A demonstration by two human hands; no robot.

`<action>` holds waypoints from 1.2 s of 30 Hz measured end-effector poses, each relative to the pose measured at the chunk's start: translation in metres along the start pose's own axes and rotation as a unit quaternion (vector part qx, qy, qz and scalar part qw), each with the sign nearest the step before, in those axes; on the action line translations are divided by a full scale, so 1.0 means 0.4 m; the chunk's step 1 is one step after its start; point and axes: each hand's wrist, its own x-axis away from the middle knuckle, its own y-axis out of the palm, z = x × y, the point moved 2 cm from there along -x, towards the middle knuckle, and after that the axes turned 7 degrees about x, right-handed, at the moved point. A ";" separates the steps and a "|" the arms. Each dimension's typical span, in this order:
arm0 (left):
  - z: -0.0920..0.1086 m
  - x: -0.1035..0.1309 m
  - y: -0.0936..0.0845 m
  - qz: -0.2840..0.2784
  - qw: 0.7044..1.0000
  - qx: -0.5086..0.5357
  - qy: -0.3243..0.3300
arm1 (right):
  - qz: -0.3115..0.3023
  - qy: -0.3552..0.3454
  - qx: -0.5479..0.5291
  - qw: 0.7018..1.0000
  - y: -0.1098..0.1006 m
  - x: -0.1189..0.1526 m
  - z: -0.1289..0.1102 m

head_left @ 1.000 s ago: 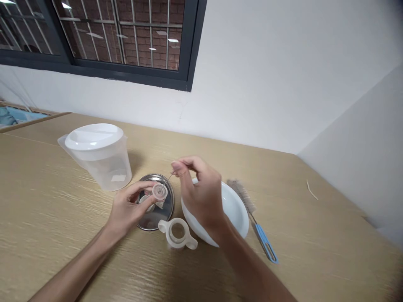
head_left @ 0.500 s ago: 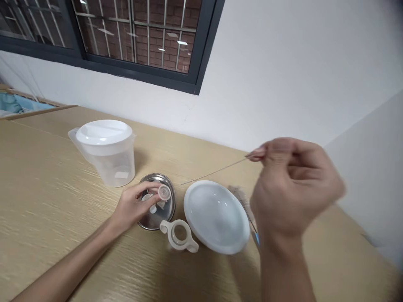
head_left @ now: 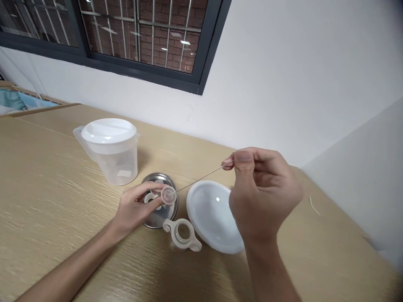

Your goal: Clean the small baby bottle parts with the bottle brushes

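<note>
Between thumb and fingers, my left hand (head_left: 134,207) holds a small round translucent piece (head_left: 168,195) above a metal dish (head_left: 160,219) with small pale parts in it. My right hand (head_left: 262,191), pinched closed, grips a thin straight wire (head_left: 206,175) that slants down to the left. The wire's far end meets the opening of the round piece; how deep it sits cannot be made out. Below my right hand lies a white bowl (head_left: 209,218), partly covered by it. A translucent two-handled ring piece (head_left: 183,235) stands just in front of the dish.
A lidded translucent pitcher (head_left: 116,161) stands on the wooden table (head_left: 78,176), behind and left of the dish. At the right lies a short pale strip (head_left: 314,206). A white wall and a barred window (head_left: 141,37) rise behind the table.
My right hand has moved left with the wire, and the wire's tip now reaches the round piece. A pale strip at the right has come into sight. The view has shifted slightly.
</note>
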 end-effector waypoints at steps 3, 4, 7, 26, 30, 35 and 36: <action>0.004 -0.002 0.004 -0.009 1.000 0.001 0.002 | 0.007 -0.039 0.014 0.999 0.004 0.011 -0.004; 0.005 -0.003 0.005 -0.007 1.000 0.004 0.001 | 0.008 -0.057 0.024 0.998 0.005 0.016 -0.006; 0.007 -0.007 0.005 0.006 1.000 0.004 -0.009 | -0.010 -0.086 0.045 0.995 0.015 0.032 -0.005; 0.010 -0.014 0.015 0.074 0.988 0.087 -0.101 | -0.275 -0.095 -0.006 0.957 0.124 0.138 0.049; 0.005 -0.019 0.011 0.075 0.990 0.071 -0.100 | -0.273 -0.109 0.004 0.956 0.124 0.142 0.047; -0.010 -0.018 0.018 0.015 0.995 0.051 -0.088 | -0.206 -0.039 0.012 0.978 0.093 0.091 0.046; -0.013 -0.016 0.020 0.007 0.995 0.048 -0.088 | -0.193 -0.028 0.013 0.981 0.085 0.079 0.047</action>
